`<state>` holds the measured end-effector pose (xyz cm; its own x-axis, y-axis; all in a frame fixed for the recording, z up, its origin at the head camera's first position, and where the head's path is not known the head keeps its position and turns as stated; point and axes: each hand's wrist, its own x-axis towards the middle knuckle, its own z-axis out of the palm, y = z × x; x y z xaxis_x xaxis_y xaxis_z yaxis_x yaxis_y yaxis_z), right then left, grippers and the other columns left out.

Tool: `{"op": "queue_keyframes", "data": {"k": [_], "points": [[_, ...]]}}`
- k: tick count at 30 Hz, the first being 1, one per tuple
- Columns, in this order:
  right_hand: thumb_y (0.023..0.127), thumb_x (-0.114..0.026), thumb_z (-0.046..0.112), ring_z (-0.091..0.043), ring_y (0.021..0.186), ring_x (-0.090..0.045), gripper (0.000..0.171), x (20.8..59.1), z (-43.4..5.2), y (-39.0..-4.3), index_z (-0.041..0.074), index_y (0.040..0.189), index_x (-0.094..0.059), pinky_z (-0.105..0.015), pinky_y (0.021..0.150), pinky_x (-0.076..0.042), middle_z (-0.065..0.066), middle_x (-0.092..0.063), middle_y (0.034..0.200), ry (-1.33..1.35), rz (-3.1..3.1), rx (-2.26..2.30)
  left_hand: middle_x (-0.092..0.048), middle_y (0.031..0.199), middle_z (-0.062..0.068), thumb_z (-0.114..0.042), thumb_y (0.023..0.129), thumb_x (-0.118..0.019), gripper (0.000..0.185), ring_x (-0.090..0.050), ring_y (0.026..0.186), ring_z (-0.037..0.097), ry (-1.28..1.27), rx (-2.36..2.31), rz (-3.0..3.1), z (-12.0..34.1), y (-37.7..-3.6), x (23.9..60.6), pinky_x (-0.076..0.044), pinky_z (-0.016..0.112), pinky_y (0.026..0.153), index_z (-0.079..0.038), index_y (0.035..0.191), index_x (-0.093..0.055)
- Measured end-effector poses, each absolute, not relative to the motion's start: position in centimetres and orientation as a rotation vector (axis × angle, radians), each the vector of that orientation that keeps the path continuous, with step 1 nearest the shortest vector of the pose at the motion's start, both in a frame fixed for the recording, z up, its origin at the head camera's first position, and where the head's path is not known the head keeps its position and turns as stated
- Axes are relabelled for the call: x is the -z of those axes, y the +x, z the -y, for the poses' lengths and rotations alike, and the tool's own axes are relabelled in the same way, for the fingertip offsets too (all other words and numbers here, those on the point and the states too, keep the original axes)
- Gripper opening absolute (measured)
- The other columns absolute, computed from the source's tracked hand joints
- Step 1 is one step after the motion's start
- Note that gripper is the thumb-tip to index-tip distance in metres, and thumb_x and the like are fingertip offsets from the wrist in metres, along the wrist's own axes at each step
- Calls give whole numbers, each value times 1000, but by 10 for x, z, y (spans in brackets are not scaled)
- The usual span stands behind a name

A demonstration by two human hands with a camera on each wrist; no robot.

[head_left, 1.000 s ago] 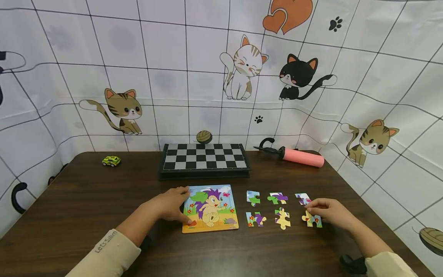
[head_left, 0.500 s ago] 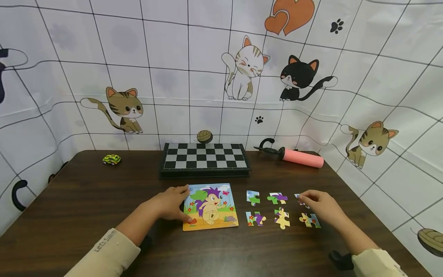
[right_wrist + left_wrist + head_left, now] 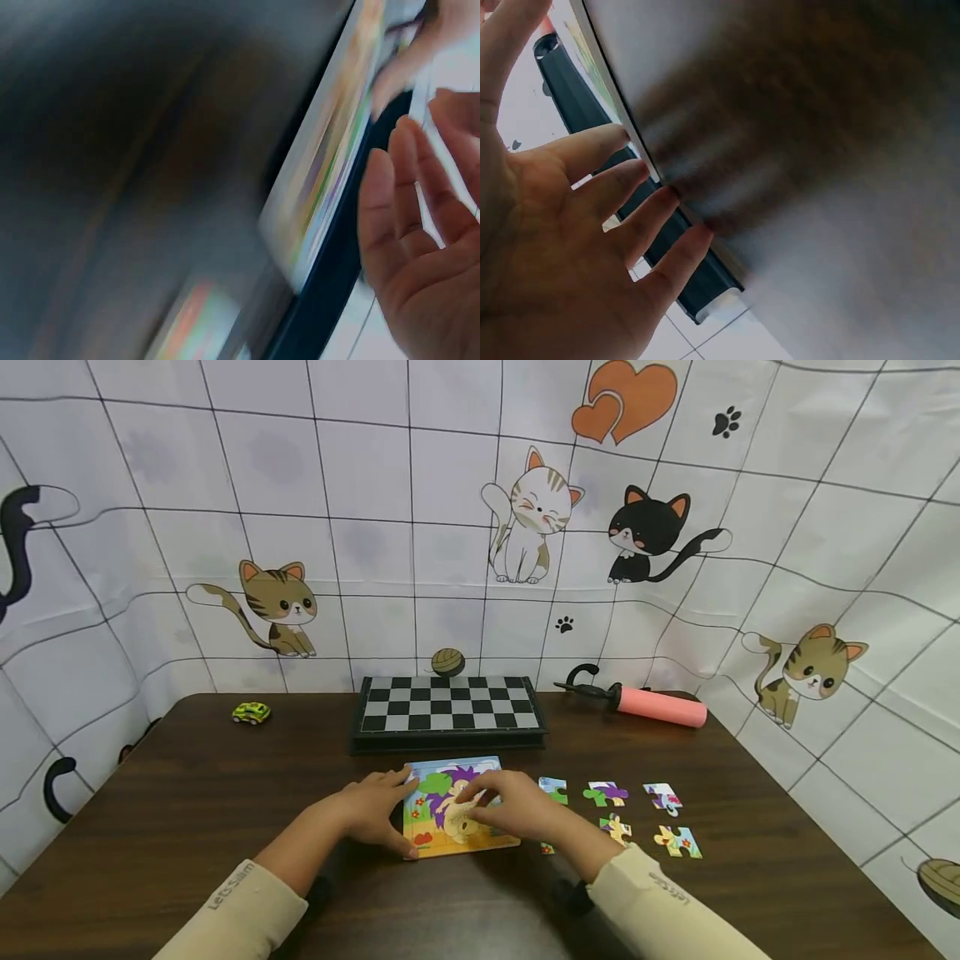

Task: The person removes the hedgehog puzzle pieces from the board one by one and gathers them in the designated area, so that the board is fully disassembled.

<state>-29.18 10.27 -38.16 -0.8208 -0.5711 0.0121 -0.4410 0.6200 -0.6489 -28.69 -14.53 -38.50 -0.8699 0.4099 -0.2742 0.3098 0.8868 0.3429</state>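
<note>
Head view: your left hand (image 3: 369, 811) rests on the left edge of the hedgehog puzzle board (image 3: 456, 807), fingers straight and spread, thumb along the near left corner; it grips nothing. Your right hand (image 3: 517, 807) lies across the board's right half, fingers loosely extended over the hedgehog picture. I cannot tell whether it holds a piece (the fingertips hide whatever is under them). The board sits at the middle of the table (image 3: 180, 810), toward the near edge, directly under both hands and just in front of the chessboard (image 3: 448, 712). The loose puzzle pieces (image 3: 607, 792) lie in two rows to the right of the board, so your right hand is the nearer one to them; the pieces closest to the board are partly hidden behind your right wrist. A green toy car (image 3: 251, 712) stands near the far left corner, a pink hand pump (image 3: 648, 702) near the far right.

Left wrist view: palm open, four fingers (image 3: 630, 180) splayed and straight, tips at the board's edge. Rest blurred.

Right wrist view: heavy blur. Fingers (image 3: 409, 187) look extended beside the board's tilted edge (image 3: 330, 172); contact not readable.
</note>
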Motion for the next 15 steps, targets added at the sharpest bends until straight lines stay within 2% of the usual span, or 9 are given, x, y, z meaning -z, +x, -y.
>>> {"op": "queue_keyframes", "data": {"k": [1, 3, 5, 7, 9, 11, 12, 15], "points": [[92, -69, 9, -15, 94, -64, 18, 383, -92, -292, 12, 109, -75, -31, 79, -53, 0, -69, 109, -850, -2603, 983, -24, 161, 18, -56, 72, -83, 105, -25, 144, 45, 541, -406, -2718, 146, -287, 386, -23, 71, 109, -6, 152, -38], [89, -67, 2, -13, 83, -63, 25, 384, -74, -293, 9, 112, -74, -27, 70, -51, -4, -69, 110, -873, -2540, 984, -25, 161, 17, -57, 73, -82, 104, -26, 143, 43, 551, -418, -2720, 146, -288, 387, -23, 70, 109, -5, 152, -38], [84, -66, -4, -11, 68, -54, 33, 386, -61, -294, 6, 115, -72, -23, 59, -44, -9, -69, 113, -885, -2523, 952, -25, 161, 17, -57, 73, -82, 103, -28, 143, 41, 553, -427, -2721, 146, -288, 388, -24, 68, 110, -6, 152, -38], [79, -68, -5, -10, 67, -45, 41, 388, -54, -295, 6, 119, -71, -22, 55, -39, -10, -68, 115, -877, -2555, 868, -26, 161, 16, -56, 73, -82, 103, -28, 142, 40, 546, -428, -2720, 147, -289, 389, -25, 67, 110, -6, 152, -39], [75, -71, 0, -12, 75, -46, 49, 388, -49, -295, 10, 123, -70, -23, 58, -39, -8, -67, 118, -861, -2598, 760, -26, 161, 16, -56, 73, -82, 102, -29, 142, 39, 544, -419, -2720, 147, -289, 388, -26, 66, 110, -6, 152, -39], [74, -73, 6, -15, 93, -48, 53, 387, -45, -295, 16, 126, -69, -25, 67, -44, -6, -66, 119, -845, -2628, 661, -27, 161, 16, -55, 73, -82, 102, -29, 142, 39, 533, -411, -2722, 148, -289, 386, -27, 65, 110, -6, 152, -40], [73, -75, 9, -17, 102, -47, 54, 387, -44, -296, 18, 126, -69, -27, 72, -46, -6, -64, 120, -838, -2639, 619, -27, 161, 16, -55, 73, -82, 102, -29, 142, 39, 527, -409, -2723, 149, -289, 385, -27, 65, 110, -6, 152, -40], [74, -75, 12, -24, 113, -46, 49, 384, -39, -296, 23, 122, -72, -34, 79, -48, -10, -59, 124, -837, -2663, 554, -27, 161, 16, -54, 74, -82, 101, -29, 142, 39, 530, -398, -2725, 150, -288, 383, -26, 65, 110, -6, 152, -39]]}}
